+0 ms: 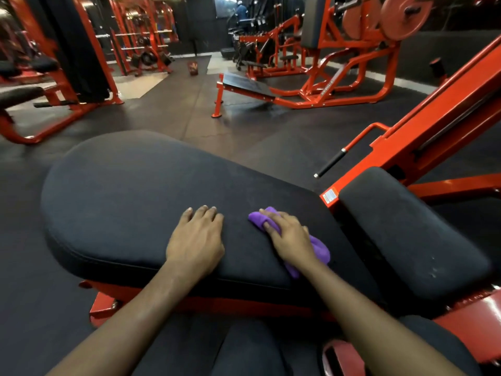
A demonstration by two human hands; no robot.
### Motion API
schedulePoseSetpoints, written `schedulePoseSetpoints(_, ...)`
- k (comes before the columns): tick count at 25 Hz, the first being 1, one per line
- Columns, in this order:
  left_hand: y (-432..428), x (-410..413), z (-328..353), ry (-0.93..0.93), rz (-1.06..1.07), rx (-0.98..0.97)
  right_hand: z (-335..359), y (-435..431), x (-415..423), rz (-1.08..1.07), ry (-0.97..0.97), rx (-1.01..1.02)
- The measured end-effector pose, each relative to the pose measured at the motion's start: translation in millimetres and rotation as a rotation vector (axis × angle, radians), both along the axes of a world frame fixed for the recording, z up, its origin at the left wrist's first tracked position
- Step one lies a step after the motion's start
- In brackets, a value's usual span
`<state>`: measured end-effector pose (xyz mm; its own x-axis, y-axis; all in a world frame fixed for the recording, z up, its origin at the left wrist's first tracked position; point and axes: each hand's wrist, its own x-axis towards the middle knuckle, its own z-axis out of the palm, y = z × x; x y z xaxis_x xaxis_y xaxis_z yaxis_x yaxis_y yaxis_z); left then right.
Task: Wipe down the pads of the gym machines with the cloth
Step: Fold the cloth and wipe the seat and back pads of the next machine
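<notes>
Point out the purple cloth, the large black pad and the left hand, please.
purple cloth (256,220): head view, folded end beyond the fingertips.
large black pad (122,191): head view, bare top surface.
left hand (196,240): head view, back of the hand.

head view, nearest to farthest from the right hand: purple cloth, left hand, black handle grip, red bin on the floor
1. purple cloth, under the right hand on the pad.
2. left hand, beside it on the same pad.
3. black handle grip, ahead and right, past the pad.
4. red bin, far across the floor.
</notes>
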<state>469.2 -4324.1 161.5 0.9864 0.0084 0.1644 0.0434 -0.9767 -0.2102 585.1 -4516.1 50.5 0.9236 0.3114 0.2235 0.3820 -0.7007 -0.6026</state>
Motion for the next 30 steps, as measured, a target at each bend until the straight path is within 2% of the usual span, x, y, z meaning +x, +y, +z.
schedulePoseSetpoints(4,-6,-1,-2,-0.028,0.006,-0.012,-27,-36,91,-0.274,0.247,-0.040)
schedulePoseSetpoints(6,-5,1,-3,-0.033,0.043,-0.017,-26,-25,108,-0.331,0.278,-0.054)
schedulePoseSetpoints(7,-5,2,-3,-0.044,0.059,-0.019,-18,-9,107,-0.274,0.216,-0.043)
schedulePoseSetpoints(11,-4,4,-10,-0.083,0.064,-0.006,36,84,63,0.231,-0.126,0.045)
schedulePoseSetpoints(14,-4,3,-11,-0.103,0.062,0.007,45,99,68,0.327,-0.194,0.046)
schedulePoseSetpoints(16,-3,3,-12,-0.108,0.063,0.003,23,73,108,0.216,-0.101,0.023)
schedulePoseSetpoints(21,-4,4,-13,-0.102,0.082,-0.005,-40,-16,196,-0.267,0.287,-0.074)
schedulePoseSetpoints(24,-4,6,-14,-0.127,0.088,-0.023,-28,5,204,-0.334,0.299,-0.112)
schedulePoseSetpoints(26,-5,6,-15,-0.138,0.089,-0.031,1,51,201,-0.231,0.214,-0.085)
schedulePoseSetpoints(30,-5,6,-16,-0.182,0.059,-0.040,74,165,162,0.217,-0.048,0.015)
